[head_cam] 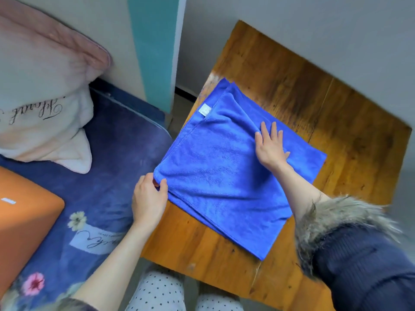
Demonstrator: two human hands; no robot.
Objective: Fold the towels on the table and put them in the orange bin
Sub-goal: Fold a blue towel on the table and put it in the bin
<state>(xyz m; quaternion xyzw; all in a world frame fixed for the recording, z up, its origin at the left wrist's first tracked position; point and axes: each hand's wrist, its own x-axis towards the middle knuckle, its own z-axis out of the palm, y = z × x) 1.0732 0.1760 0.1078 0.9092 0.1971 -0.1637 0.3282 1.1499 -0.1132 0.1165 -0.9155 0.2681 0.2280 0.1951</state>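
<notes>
Blue towel (224,171) lies on the wooden table (325,104), folded over at least once. Your left hand (149,202) pinches its near-left corner; right hand (270,145) presses flat, fingers spread. Keep that palm anchoring, carry the corner across, match edges. Orange bin (24,218) is cut off at left; its opening is unseen. No other towels in view.

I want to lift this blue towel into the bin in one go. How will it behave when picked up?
The towel is probably floppy: it lies flat with soft wrinkles near the right hand. Its loose layers, offset at the far corner, may slide apart. It looks light: the left hand pinches a corner with fingertips alone.
</notes>
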